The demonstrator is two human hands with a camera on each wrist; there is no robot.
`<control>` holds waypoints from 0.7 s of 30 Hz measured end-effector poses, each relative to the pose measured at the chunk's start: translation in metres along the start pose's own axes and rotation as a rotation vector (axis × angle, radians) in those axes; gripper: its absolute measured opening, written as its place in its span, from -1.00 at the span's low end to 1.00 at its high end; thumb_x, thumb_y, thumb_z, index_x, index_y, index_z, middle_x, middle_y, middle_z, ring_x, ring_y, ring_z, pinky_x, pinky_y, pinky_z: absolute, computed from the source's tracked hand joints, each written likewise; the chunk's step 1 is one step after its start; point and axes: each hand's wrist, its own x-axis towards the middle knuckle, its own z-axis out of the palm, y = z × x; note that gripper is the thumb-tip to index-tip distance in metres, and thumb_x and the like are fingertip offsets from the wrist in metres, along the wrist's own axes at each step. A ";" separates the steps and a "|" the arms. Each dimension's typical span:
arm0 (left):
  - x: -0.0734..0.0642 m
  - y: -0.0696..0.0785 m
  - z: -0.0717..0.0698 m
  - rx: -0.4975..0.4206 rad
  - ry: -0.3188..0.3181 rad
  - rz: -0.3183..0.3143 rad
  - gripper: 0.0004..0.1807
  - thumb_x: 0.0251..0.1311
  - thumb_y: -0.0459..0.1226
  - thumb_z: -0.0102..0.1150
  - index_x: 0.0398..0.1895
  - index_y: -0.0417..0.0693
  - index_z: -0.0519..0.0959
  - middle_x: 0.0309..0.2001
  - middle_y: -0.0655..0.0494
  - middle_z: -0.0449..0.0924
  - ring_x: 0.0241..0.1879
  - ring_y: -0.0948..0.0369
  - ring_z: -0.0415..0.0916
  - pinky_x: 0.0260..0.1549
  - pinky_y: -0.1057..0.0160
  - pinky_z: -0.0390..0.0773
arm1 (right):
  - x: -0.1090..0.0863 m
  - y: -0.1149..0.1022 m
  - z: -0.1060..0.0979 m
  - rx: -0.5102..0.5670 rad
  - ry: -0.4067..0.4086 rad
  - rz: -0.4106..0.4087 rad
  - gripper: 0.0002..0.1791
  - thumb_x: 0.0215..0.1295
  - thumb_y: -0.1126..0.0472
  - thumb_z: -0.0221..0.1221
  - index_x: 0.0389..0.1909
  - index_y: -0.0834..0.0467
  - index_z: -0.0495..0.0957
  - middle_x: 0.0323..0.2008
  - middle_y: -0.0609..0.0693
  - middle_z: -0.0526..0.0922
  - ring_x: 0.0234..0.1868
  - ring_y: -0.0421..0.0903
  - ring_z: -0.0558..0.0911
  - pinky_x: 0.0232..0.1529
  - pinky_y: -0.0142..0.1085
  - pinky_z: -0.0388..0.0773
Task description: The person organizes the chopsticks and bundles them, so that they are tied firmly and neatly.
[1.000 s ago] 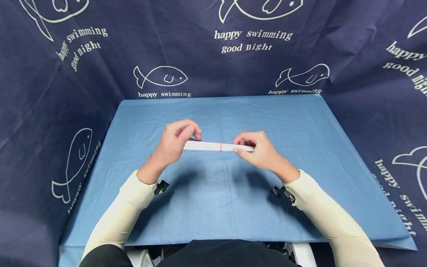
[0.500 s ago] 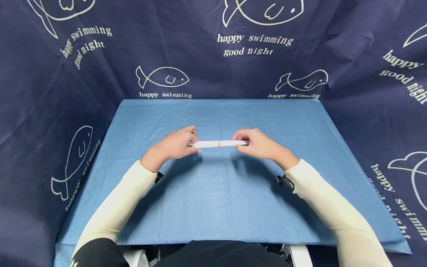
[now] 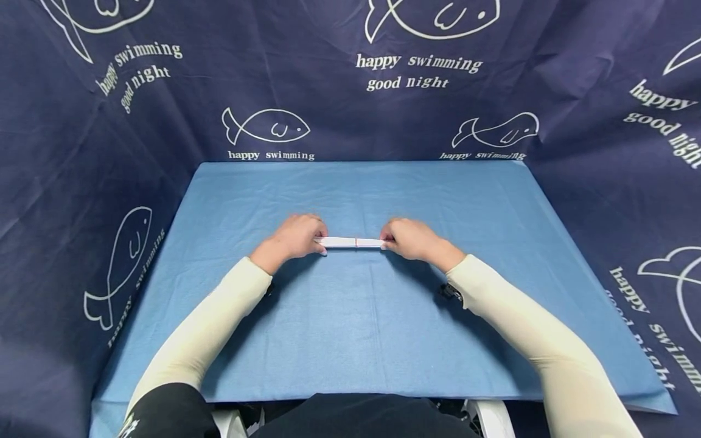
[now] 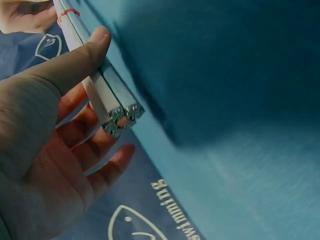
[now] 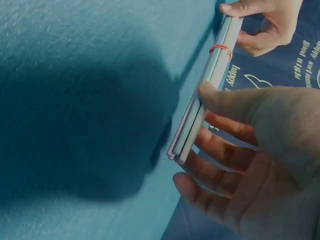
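Observation:
A bundle of slim white sticks [image 3: 341, 243] lies crosswise between the two hands, low over the blue cloth. A red rubber band [image 5: 221, 49] circles its middle. My left hand [image 3: 298, 235] pinches the bundle's left end, thumb on the near side and fingers behind. Silvery, crinkled stick ends [image 4: 120, 120] poke out past that thumb in the left wrist view. At the other end my right hand [image 3: 412, 238] holds the bundle between thumb and fingers. Smooth, pale stick ends [image 5: 176, 157] show beyond the right thumb in the right wrist view.
A blue cloth [image 3: 350, 328] covers the table. Dark blue curtains [image 3: 339, 85] with white fish drawings and lettering stand at the back and both sides. The person's lap and white chair parts [image 3: 490, 420] lie at the near edge.
The left hand, raised with fingers bent over the left end a second ago, now pinches it. Since half a second ago, both hands and the bundle have come slightly down and nearer the cloth.

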 end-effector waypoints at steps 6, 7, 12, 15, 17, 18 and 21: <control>0.000 -0.005 0.003 -0.130 -0.051 -0.084 -0.77 0.17 -0.05 0.55 -0.22 0.07 0.80 -0.31 0.19 0.75 -0.33 0.20 0.50 -0.23 0.17 0.48 | -0.003 -0.001 0.004 0.020 0.000 0.032 -0.90 0.39 0.19 0.35 -0.35 0.06 0.75 -0.31 0.00 0.70 -0.32 -0.07 0.54 -0.33 -0.17 0.47; 0.000 -0.006 0.002 -0.141 -0.057 -0.092 -0.78 0.18 -0.05 0.55 -0.21 0.07 0.80 -0.30 0.19 0.75 -0.33 0.20 0.50 -0.23 0.17 0.48 | -0.004 -0.002 0.004 0.027 0.003 0.038 -0.91 0.39 0.19 0.35 -0.33 0.07 0.74 -0.32 0.00 0.69 -0.33 -0.07 0.54 -0.34 -0.17 0.46; -0.003 -0.005 0.000 -0.130 -0.063 -0.105 -0.72 0.19 -0.05 0.54 -0.11 0.06 0.79 -0.21 0.15 0.78 -0.24 0.17 0.58 -0.13 0.12 0.56 | -0.009 -0.002 0.003 0.044 0.027 0.046 -0.93 0.35 0.15 0.38 -0.28 0.05 0.74 -0.35 -0.02 0.65 -0.30 -0.06 0.54 -0.31 -0.16 0.46; -0.007 0.000 -0.002 -0.096 -0.057 -0.097 -0.58 0.18 -0.04 0.55 0.06 0.02 0.76 0.00 0.07 0.78 0.01 0.08 0.67 0.12 0.00 0.59 | -0.016 -0.003 -0.001 0.050 0.038 0.037 -0.79 0.35 0.11 0.39 -0.10 0.11 0.76 -0.16 0.06 0.74 -0.11 0.02 0.66 -0.10 -0.06 0.60; -0.010 0.003 -0.002 -0.073 -0.049 -0.087 -0.47 0.17 -0.02 0.55 0.18 0.01 0.72 0.17 0.02 0.74 0.25 0.00 0.61 0.31 -0.07 0.53 | -0.022 -0.004 -0.003 0.049 0.045 0.037 -0.64 0.38 0.07 0.37 0.08 0.17 0.72 0.06 0.16 0.75 0.12 0.14 0.69 0.16 0.06 0.61; -0.011 0.005 -0.002 -0.068 -0.047 -0.081 -0.43 0.18 -0.02 0.55 0.23 -0.01 0.69 0.25 -0.01 0.70 0.35 -0.04 0.55 0.39 -0.10 0.47 | -0.025 -0.003 -0.004 0.049 0.049 0.039 -0.57 0.39 0.04 0.36 0.16 0.20 0.69 0.16 0.20 0.72 0.22 0.20 0.66 0.27 0.11 0.57; -0.012 0.008 -0.005 -0.057 -0.028 -0.070 -0.34 0.20 -0.01 0.53 0.34 -0.04 0.62 0.39 -0.08 0.58 0.52 -0.11 0.38 0.53 -0.18 0.29 | -0.031 -0.002 -0.007 0.029 0.072 0.058 -0.47 0.43 -0.04 0.31 0.28 0.19 0.63 0.32 0.24 0.63 0.41 0.27 0.55 0.44 0.17 0.45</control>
